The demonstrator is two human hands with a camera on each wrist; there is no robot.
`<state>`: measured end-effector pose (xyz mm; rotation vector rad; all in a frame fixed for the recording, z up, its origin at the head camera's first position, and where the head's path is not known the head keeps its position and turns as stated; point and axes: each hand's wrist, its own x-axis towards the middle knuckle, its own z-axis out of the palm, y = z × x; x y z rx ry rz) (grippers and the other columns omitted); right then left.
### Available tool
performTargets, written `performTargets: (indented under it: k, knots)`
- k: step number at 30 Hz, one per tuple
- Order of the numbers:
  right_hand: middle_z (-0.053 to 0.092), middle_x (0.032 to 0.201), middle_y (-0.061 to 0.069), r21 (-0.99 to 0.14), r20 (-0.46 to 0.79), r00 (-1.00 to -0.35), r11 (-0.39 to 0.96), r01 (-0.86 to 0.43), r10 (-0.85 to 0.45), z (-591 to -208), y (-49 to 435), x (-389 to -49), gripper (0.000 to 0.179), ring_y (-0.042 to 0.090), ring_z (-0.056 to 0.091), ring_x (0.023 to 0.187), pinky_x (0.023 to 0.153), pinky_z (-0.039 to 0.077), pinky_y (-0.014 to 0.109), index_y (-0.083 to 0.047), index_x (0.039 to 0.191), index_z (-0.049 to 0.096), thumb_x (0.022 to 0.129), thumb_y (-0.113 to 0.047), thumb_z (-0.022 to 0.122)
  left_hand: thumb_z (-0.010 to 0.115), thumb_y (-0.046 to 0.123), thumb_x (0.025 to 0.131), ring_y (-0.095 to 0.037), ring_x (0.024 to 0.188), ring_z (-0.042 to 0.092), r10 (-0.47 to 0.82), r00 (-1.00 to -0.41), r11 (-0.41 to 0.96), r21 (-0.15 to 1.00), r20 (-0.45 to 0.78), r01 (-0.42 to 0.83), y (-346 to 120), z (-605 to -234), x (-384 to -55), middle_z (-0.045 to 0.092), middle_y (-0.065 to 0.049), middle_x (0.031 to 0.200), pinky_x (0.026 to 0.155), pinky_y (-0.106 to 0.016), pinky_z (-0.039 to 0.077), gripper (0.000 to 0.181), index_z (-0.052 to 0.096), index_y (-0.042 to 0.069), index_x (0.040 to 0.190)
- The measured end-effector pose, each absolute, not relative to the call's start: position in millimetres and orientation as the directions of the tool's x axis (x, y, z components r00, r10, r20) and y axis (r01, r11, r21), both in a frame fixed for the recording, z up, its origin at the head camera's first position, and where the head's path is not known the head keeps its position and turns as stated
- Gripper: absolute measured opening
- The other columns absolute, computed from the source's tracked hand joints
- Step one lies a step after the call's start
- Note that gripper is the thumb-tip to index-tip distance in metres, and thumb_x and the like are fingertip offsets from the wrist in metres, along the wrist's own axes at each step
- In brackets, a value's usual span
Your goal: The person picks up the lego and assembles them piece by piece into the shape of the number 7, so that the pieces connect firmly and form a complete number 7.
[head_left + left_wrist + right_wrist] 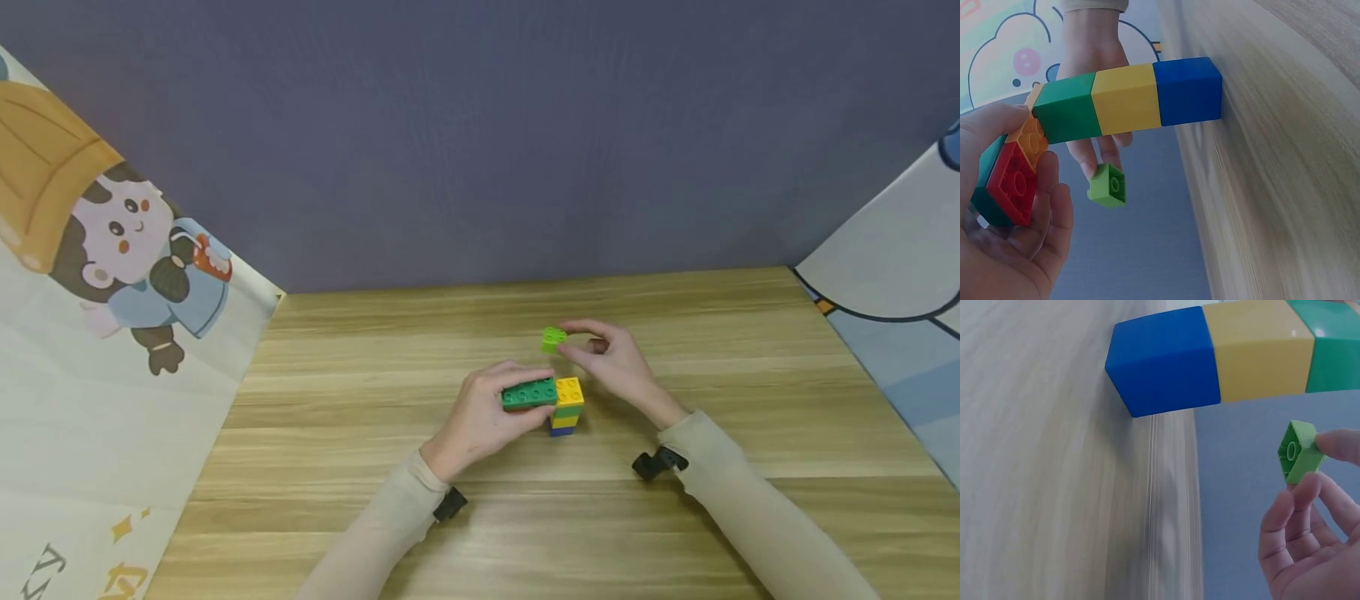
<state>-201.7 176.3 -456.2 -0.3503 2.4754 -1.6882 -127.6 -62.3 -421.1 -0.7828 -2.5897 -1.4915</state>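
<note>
A toy brick tower stands on the table, with a blue brick [1189, 92] at the bottom, a yellow brick [1127, 100] above it and a green brick [1067, 109] above that. A yellow-orange studded brick [569, 390] tops the column. To its left, a long dark green brick [530, 393] juts out sideways, with a red brick [1015, 181] underneath. My left hand [487, 412] grips this jutting part between thumb and fingers. Behind the tower, my right hand [611, 362] pinches a small lime green brick [553, 339] by its side, hollow underside showing in both wrist views.
The wood-grain table [337, 467] meets a dark blue-grey wall [480, 150] at the back. A printed panel with a cartoon figure [135, 225] borders the left side, and another printed panel [892, 250] the right. Black wrist devices are strapped at both sleeves.
</note>
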Motion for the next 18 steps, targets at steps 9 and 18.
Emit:
performTargets:
  k: [9, 18]
  knots:
    - [0.073, 0.097, 0.017, -0.93, 0.13, -0.954, 0.3, -0.211, -0.269, -454, 186, -192, 0.037, 0.009, 0.044, 0.053, 0.046, 0.033, 0.026, -0.01, 0.135, 0.072, 0.1, -0.021, 0.077, 0.088, 0.013, 0.088, -0.013, 0.1, 0.071, 0.401, -0.866, 0.382, 0.805, 0.298, 0.454, -62, -422, -128, 0.077, -0.002, 0.117, 0.084, -0.025, 0.062, 0.044, 0.077, 0.015, 0.131]
    - [0.073, 0.101, 0.005, -0.924, 0.199, -0.942, 0.27, -0.272, -0.269, -451, 190, -183, 0.034, 0.01, 0.05, 0.058, 0.05, 0.039, 0.026, -0.008, 0.132, 0.074, 0.098, -0.012, 0.078, 0.089, 0.013, 0.087, -0.012, 0.098, 0.072, 0.404, -0.861, 0.379, 0.8, 0.31, 0.466, -62, -424, -130, 0.078, -0.002, 0.114, 0.084, -0.025, 0.062, 0.044, 0.078, 0.014, 0.129]
